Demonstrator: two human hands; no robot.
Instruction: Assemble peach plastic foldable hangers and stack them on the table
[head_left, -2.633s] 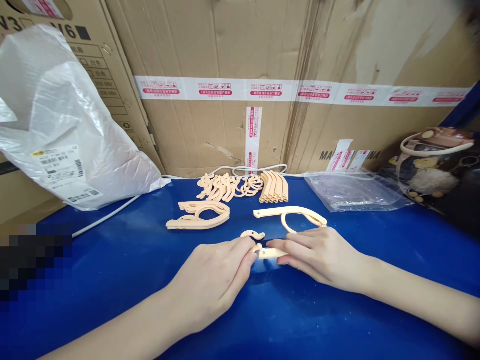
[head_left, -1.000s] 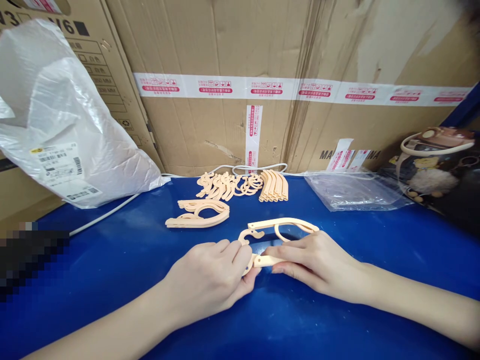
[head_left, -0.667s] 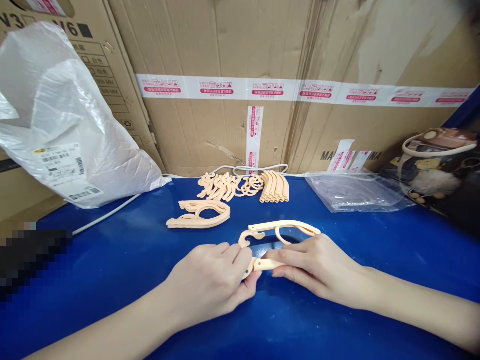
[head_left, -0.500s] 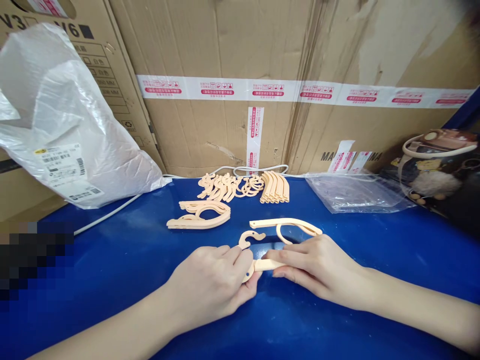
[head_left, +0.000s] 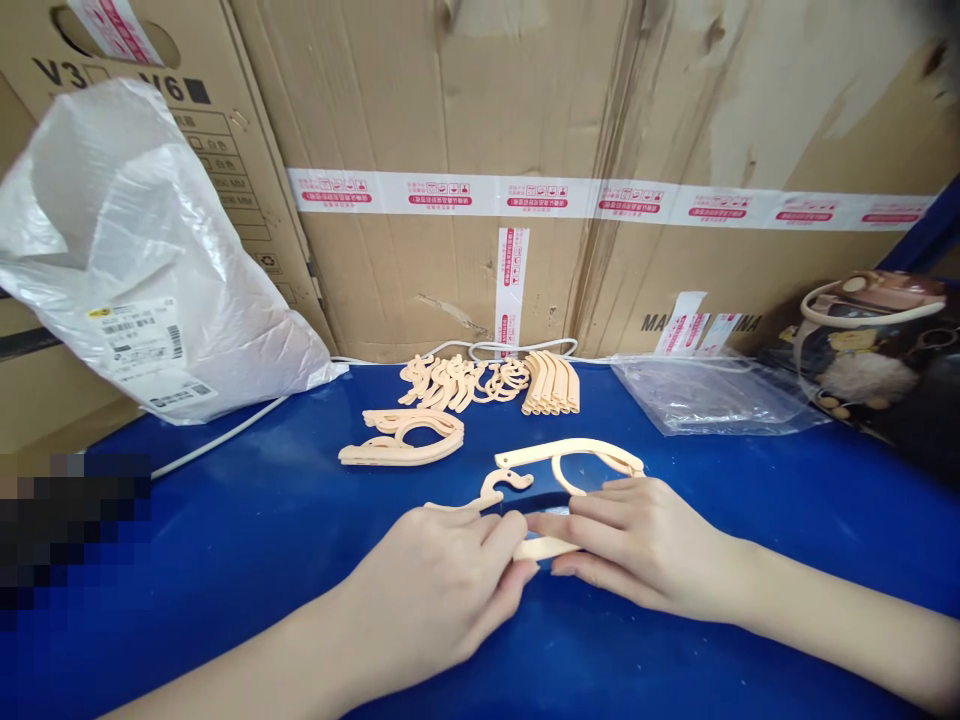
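Observation:
Both my hands are closed on a cream plastic folding hanger part (head_left: 546, 548) low over the blue table. My left hand (head_left: 461, 575) pinches its left end between thumb and fingers, hiding that end. My right hand (head_left: 637, 545) grips the other end, fingertips nearly meeting the left ones. A cream hook piece (head_left: 511, 480) shows just beyond my left knuckles; whether it joins the held part is hidden. Just past my right fingers lies a long curved hanger arm (head_left: 559, 450) with a thin curved strip, partly covered by that hand.
Folded cream hangers (head_left: 405, 440) lie to the left. Behind are a pile of loose hooks (head_left: 450, 382) and stacked hanger arms (head_left: 551, 383). A clear plastic bag (head_left: 720, 390), a white plastic sack (head_left: 172, 260), a cable (head_left: 225, 435) and cardboard boxes (head_left: 420, 280) border the table.
My left hand has shifted slightly right along the held part, covering its round holed end. A thin cream piece now shows beyond the left knuckles. The view has tilted slightly upward.

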